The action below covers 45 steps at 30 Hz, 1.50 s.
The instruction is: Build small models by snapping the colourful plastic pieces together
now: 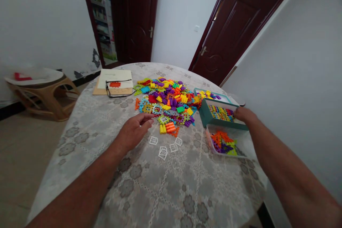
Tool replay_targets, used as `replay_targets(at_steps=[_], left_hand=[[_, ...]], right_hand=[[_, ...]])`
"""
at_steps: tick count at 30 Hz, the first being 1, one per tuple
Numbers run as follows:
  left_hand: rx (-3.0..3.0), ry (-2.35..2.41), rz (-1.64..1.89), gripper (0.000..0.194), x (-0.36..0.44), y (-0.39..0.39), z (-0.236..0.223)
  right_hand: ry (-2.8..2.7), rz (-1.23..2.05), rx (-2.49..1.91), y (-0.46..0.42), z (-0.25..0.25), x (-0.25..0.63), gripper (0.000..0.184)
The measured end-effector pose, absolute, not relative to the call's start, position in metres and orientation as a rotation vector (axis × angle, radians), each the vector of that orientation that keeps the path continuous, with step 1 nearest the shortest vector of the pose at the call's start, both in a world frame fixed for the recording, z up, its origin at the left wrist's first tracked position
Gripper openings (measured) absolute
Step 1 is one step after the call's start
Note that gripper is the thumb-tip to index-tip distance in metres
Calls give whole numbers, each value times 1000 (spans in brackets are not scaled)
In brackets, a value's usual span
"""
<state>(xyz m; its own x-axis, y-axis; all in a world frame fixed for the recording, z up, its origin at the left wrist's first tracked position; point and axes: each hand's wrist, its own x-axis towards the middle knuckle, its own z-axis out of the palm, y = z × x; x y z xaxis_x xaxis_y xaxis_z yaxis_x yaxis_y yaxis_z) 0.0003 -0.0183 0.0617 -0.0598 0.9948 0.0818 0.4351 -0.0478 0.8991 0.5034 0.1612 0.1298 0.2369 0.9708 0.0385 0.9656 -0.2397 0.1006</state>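
1. Had the right hand at the right end of the green box, fingers turned down inside and largely hidden — could not tell spread from pinching.
2. Saw small multicoloured pieces packed in that box, directly left of the right fingers along its long axis, running left to right across the view.
3. Held the left hand by the near-left edge of the pile of bright building pieces, thumb and forefinger loosely curled, slightly apart, nothing visible between; could not tell touching from hovering.
4. Judged the right hand far nearer the box, the left nearer the pile.
5. Noted a clear tray just on the box's near side — and white lattice pieces flat on the surface, nearer than the pile.
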Motion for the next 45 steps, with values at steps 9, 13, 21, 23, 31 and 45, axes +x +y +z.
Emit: replay_targets(at_steps=[9,13,21,23,31,45], left_hand=[[2023,1662,920,36,8,-23,47],[2157,1707,847,38,9,-22,36],[2163,1782,768,49,10,-20,34],[2174,1769,740,52,12,-19,34],[2253,1714,688,46,16,-19,34],[2237,1590,810,33,27,-22,40]], right_hand=[[3049,-16,1787,51,99,328,39],[2900,4,2024,55,61,270,50],[2756,-31,2146,68,27,231,59],[2928,-82,1957,62,24,228,53],[3357,-773,1422,36,31,246,40],[2589,-2253,2479,47,13,261,39]])
